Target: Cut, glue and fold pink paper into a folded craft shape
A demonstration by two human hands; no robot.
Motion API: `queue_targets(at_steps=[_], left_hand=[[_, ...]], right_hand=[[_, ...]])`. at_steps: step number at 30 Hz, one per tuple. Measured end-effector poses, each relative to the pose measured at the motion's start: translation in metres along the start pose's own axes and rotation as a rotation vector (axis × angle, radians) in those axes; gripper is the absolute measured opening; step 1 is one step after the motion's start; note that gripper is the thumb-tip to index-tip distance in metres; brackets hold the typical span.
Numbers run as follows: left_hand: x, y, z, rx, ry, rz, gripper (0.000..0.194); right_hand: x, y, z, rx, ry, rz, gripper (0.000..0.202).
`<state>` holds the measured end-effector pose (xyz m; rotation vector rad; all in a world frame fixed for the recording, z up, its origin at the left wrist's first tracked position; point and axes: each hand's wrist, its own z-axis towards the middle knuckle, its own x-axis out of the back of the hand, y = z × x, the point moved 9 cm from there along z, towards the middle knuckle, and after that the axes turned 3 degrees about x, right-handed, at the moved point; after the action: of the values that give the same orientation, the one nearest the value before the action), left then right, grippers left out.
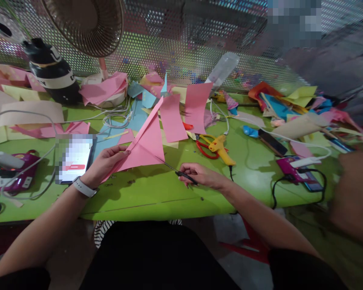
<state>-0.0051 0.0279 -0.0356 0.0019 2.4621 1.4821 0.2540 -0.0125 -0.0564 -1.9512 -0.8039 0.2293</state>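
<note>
Between the thumb and fingers of my left hand (110, 161) is the lower left part of a pink paper sheet (147, 151), with a narrow strip along its slanted left edge. My right hand (201, 175) is closed round the dark handles of a pair of scissors (186, 176). The thin blades point left and up, and their tips meet the sheet near its lower right edge. A phone (75, 159) with a lit screen lies beside my left wrist. Behind the held sheet are two more pink paper pieces, one a curved rectangle (198, 104).
A yellow glue gun (222, 150) and red-handled pliers (204, 149) lie right of centre. Purple power strips (293, 169) with cables stand at both sides. A fan (84, 24), a black bottle (54, 74) and paper scraps line the back. Another person's arm (355, 193) is at the right.
</note>
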Motion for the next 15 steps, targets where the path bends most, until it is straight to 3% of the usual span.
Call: queue_targets(at_steps=[15], left_hand=[[0.0028, -0.0034, 0.0028, 0.007, -0.006, -0.018, 0.026]], right_hand=[[-0.0008, -0.0052, -0.0034, 0.024, 0.036, 0.076, 0.056]])
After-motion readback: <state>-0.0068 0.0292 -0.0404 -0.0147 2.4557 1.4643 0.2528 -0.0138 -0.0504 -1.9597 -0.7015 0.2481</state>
